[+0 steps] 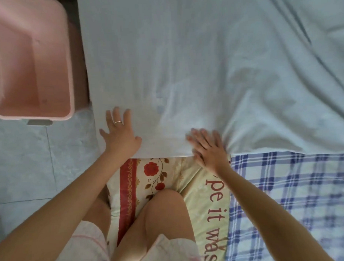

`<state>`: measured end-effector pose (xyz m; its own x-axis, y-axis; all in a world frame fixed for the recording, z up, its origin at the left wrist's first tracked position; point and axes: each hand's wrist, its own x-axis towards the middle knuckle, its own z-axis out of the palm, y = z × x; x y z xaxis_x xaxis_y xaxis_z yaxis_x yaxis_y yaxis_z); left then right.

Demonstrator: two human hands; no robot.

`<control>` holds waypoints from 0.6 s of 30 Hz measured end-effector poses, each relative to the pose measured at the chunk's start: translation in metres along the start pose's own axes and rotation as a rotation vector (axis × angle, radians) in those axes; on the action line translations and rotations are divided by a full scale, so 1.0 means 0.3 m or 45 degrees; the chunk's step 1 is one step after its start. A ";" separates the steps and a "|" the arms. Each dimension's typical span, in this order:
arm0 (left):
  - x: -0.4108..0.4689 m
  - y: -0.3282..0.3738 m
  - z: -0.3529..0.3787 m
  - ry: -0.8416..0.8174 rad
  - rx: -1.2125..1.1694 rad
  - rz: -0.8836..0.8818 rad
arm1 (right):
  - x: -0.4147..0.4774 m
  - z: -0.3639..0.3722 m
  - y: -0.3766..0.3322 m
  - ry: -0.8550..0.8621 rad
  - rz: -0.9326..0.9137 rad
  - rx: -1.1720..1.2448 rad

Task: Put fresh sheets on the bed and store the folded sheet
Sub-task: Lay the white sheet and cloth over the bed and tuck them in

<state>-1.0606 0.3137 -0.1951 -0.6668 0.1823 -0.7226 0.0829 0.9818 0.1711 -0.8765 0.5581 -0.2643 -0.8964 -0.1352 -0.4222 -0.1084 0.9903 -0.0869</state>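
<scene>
White sheet [204, 70] spread wide over a blue plaid sheet [296, 194], filling the far part of the view; smooth and flat on the left, with a straight left edge and a straight near edge; rumpled on the right, with long creases fanning away from the near edge; blue plaid sheet bare only nearer than that edge, on the right.

Left hand [119, 134] flat on the white sheet close to its near left corner; fingers [116, 116] straight and spread, thumb out to the right, grasping nothing, only pressing down; thin ring [118, 122] on one finger.

Right hand [209, 148] flat across the near edge of the white sheet, well apart from the left hand; fingers [198, 137] straight and close together, a little blurred, pointing up and to the left; released, pinching nothing; cloth gathered into folds just to the right of the hand.

Pink plastic tub [28, 57] at the upper left, standing off the white sheet's left edge, open top toward the camera; pale tiled floor [32, 164] below it.

Floral pillow [149, 178] with red roses and a red band just nearer than the white sheet's edge, between the two forearms; cream cloth [214, 207] with red lettering beside it, touching the plaid; bare knee [166, 204] over the pillow; pale shorts [89, 240] at the bottom.
</scene>
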 end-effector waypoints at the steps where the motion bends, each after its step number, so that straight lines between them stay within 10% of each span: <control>1: 0.028 0.078 -0.007 -0.023 0.023 0.039 | -0.101 0.002 0.080 0.018 0.245 0.045; 6: 0.154 0.337 -0.023 -0.110 -0.029 0.070 | -0.224 -0.099 0.240 0.201 1.429 0.352; 13: 0.386 0.804 -0.109 -0.020 0.020 0.163 | 0.156 -0.174 0.564 0.219 0.240 -0.067; 18: 0.564 1.110 -0.191 -0.065 0.214 0.295 | 0.303 -0.232 1.094 0.277 0.930 0.043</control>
<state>-1.1882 0.6684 -0.2219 -0.5781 0.4008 -0.7107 0.3531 0.9081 0.2249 -1.0235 0.8731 -0.2685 -0.8000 0.5671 -0.1959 0.5550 0.8235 0.1171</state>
